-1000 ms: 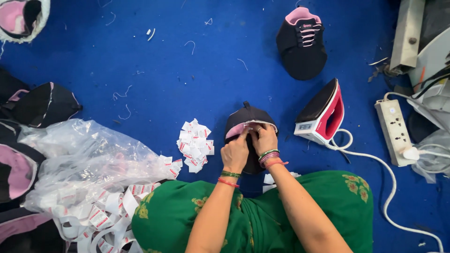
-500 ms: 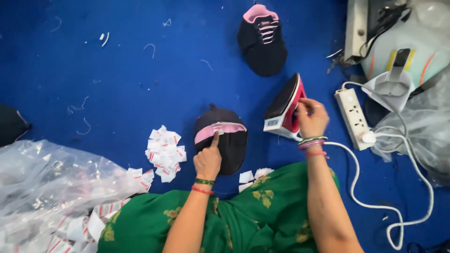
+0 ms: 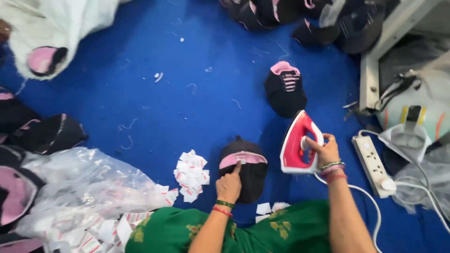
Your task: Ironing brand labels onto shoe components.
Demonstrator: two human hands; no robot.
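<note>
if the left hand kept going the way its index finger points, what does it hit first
The left hand points up-frame, its finger already on the pink brim of the black cap; past the cap, only blue floor, probably.

Light: bright, even, from overhead.
Shadows: soft and short, beside the cap [image 3: 243, 171] and iron [image 3: 298, 144].
Glare: mild sheen on the plastic bag [image 3: 79, 192], lower left.
Focus: centre fairly sharp; corners were soft and stretched.
</note>
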